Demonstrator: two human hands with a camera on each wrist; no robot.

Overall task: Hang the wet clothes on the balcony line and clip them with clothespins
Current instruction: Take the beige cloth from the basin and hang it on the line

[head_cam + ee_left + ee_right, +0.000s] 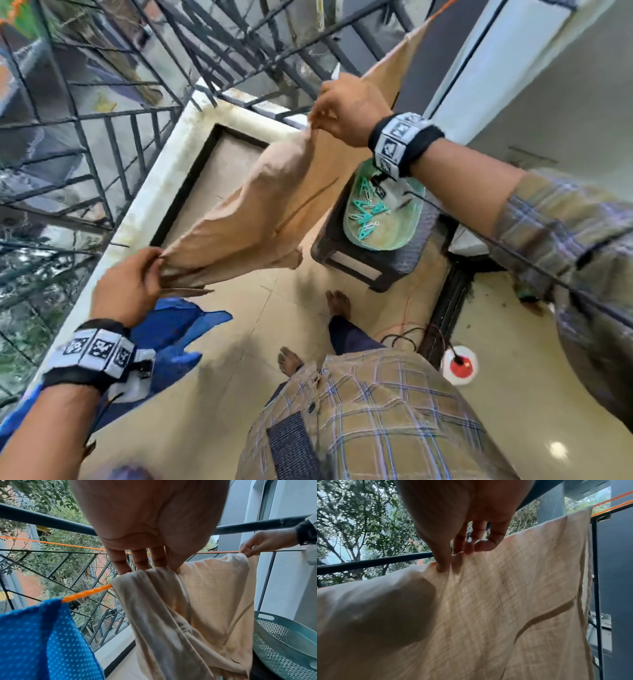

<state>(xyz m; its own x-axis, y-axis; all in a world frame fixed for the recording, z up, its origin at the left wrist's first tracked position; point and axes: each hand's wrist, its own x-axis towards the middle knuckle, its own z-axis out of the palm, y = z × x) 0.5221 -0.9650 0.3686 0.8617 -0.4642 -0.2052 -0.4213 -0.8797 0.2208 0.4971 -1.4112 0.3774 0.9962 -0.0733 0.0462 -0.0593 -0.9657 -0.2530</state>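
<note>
Here, left hand point(132, 286) bunches the beige cloth point(263, 212) end at 8 o'clock on the orange line point(85, 594), right hand point(346, 114) pinching its top edge at 1 o'clock.

Left hand point(128, 284), right hand point(346, 113) pinch beige cloth point(260, 219) ends.

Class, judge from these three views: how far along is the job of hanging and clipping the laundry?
Done: a blue dotted cloth hangs on the orange line. In hand: the left hand and right hand each pinch the top edge of the beige cloth, spreading it along the line. Left: clipping; no pin shows on either cloth, and the teal clothespins lie in the green basket.
</note>
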